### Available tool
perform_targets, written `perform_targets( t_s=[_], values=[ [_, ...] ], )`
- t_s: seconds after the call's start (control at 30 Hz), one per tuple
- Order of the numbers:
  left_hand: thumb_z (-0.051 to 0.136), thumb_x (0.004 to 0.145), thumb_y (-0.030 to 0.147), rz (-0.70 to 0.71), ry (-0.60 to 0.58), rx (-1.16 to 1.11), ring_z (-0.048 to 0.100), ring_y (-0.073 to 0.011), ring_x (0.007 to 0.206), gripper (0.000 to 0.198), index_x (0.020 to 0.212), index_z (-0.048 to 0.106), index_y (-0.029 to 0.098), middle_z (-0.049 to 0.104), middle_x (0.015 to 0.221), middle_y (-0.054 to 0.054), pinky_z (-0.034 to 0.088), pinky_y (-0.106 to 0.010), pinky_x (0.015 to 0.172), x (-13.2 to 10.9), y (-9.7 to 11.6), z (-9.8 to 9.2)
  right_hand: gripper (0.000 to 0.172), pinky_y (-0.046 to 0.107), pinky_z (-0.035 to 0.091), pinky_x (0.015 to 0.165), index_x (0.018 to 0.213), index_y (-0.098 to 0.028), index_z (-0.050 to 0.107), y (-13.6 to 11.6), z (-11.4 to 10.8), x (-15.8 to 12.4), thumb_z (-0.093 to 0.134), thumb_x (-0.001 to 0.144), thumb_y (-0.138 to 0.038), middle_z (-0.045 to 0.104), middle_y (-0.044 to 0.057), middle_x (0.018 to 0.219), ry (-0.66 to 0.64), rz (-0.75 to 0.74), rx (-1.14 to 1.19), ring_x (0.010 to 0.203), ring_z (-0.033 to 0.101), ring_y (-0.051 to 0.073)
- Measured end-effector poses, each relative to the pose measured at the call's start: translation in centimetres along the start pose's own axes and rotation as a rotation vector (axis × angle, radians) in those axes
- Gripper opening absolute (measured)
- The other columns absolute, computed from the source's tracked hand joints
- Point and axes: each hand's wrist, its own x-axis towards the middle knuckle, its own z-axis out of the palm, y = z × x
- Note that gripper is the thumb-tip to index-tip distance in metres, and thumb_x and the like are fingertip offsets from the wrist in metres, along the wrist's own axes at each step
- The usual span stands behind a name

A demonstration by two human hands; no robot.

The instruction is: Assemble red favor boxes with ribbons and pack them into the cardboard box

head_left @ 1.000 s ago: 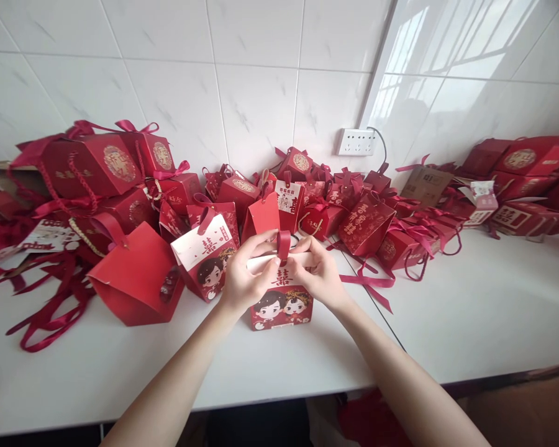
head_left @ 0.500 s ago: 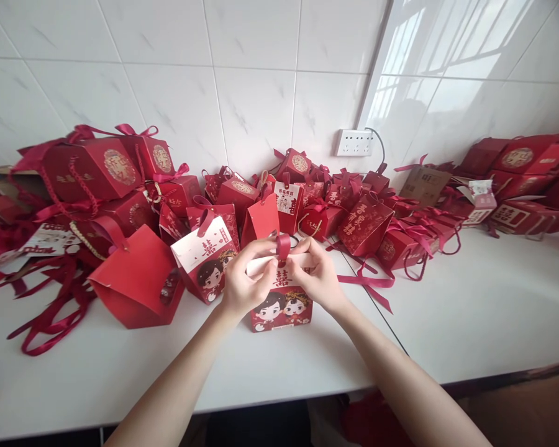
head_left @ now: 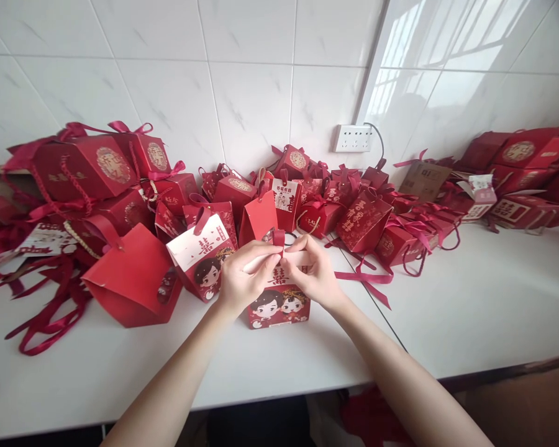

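A red and white gift box (head_left: 279,307) with two cartoon figures and a red character on its front stands upright on the white table before me. From its top edge rises a short dark red strap (head_left: 278,238). My left hand (head_left: 246,273) pinches the top edge and the base of the strap from the left. On the opposite side my right hand (head_left: 311,272) is closed with thumb and fingertips on the same top edge, close against the strap. The fingertips hide how the strap is fastened. A matching box (head_left: 202,257) leans to the left of my left hand.
A plain red box (head_left: 133,279) stands at the left beside loose ribbons (head_left: 58,316). Red boxes (head_left: 90,164) are piled at the back left, more at the centre and right (head_left: 522,158). A loose ribbon (head_left: 366,282) lies right of my hands. A power strip (head_left: 353,138) is on the tiled wall.
My fingertips have drawn closer together around the strap's base, and the strap now looks narrower, as if turned or squeezed. The whole view has shifted slightly.
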Motion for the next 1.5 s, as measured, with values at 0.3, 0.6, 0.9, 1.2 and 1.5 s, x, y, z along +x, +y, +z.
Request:
perform_targets(
  t_s=[0.3, 0.6, 0.9, 1.2, 1.5],
  values=[
    [0.06, 0.078, 0.014, -0.064, 0.008, -0.066, 0.067, -0.0125, 0.077, 0.013, 0.088, 0.068, 0.018, 0.071, 0.083, -0.002, 0.057, -0.02, 0.068, 0.15, 0.37, 0.01, 0.011, 0.023, 0.041, 0.054, 0.075, -0.02, 0.044, 0.06, -0.11, -0.06, 0.055, 0.077, -0.02, 0.051, -0.002, 0.07, -0.027, 0.041, 0.059, 0.059, 0.048, 0.01],
    [0.06, 0.078, 0.013, -0.054, 0.001, -0.108, 0.066, -0.0116, 0.078, 0.016, 0.091, 0.068, 0.016, 0.071, 0.086, -0.003, 0.056, -0.018, 0.068, 0.13, 0.18, -0.1, 0.008, 0.021, 0.037, 0.049, 0.076, -0.02, 0.045, 0.15, 0.08, -0.06, 0.053, 0.076, -0.018, 0.049, -0.003, 0.072, -0.035, 0.07, 0.103, 0.056, 0.045, 0.009],
    [0.06, 0.077, 0.02, -0.165, 0.006, -0.074, 0.068, -0.0139, 0.075, 0.012, 0.086, 0.069, 0.017, 0.072, 0.083, -0.002, 0.057, -0.021, 0.069, 0.11, 0.34, -0.16, 0.01, 0.021, 0.038, 0.051, 0.075, -0.02, 0.045, 0.05, -0.08, -0.04, 0.054, 0.076, -0.019, 0.05, -0.003, 0.071, -0.03, 0.029, 0.047, 0.057, 0.046, 0.009],
    [0.063, 0.074, 0.024, -0.271, 0.027, -0.18, 0.067, -0.0161, 0.078, 0.015, 0.088, 0.058, 0.018, 0.069, 0.083, -0.003, 0.056, -0.025, 0.067, -0.18, 0.17, -0.01, 0.012, 0.021, 0.036, 0.05, 0.075, -0.02, 0.045, 0.11, -0.08, -0.18, 0.056, 0.077, -0.025, 0.051, -0.003, 0.069, -0.032, 0.042, 0.021, 0.056, 0.045, 0.009],
    [0.064, 0.073, 0.023, -0.305, 0.026, -0.278, 0.067, -0.0165, 0.073, 0.026, 0.085, 0.042, 0.02, 0.064, 0.075, 0.0, 0.054, -0.025, 0.06, -0.17, 0.05, 0.0, 0.013, 0.022, 0.037, 0.052, 0.074, -0.02, 0.047, -0.05, -0.28, -0.1, 0.056, 0.08, -0.028, 0.053, -0.003, 0.068, -0.071, 0.071, 0.053, 0.057, 0.047, 0.01]
  ],
)
